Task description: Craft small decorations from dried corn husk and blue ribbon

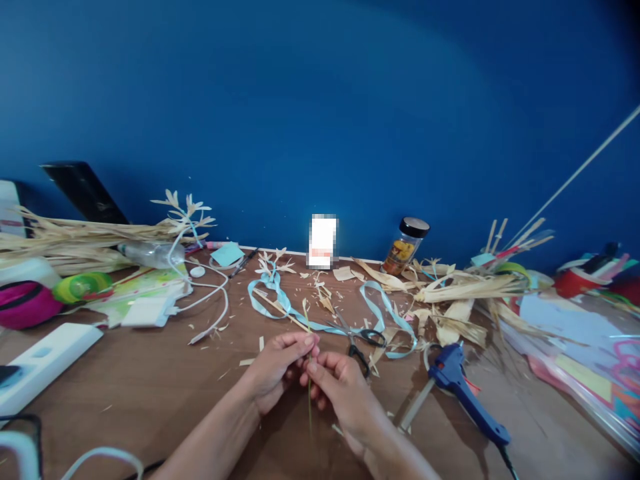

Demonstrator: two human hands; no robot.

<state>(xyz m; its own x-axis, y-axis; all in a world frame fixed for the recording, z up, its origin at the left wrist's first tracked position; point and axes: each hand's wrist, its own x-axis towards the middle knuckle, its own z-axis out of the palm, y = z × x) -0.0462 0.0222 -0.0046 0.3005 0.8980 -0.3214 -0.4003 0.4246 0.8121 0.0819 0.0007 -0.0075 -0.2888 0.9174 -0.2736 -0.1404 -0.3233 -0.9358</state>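
Where both hands [274,363] [345,383] meet, fingertips [313,367] pinch a strand [309,398].

Left hand [281,360] and right hand [343,382] pinch a thin strand [310,400] — scissors [355,349] lie just beyond.

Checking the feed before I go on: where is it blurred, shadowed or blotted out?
All in the head view: the bright patch is pixelated; the wall darkens at upper right; the thin strip between left hand and right hand blurs toward its lower end; soft shadow lies beside the glue gun.
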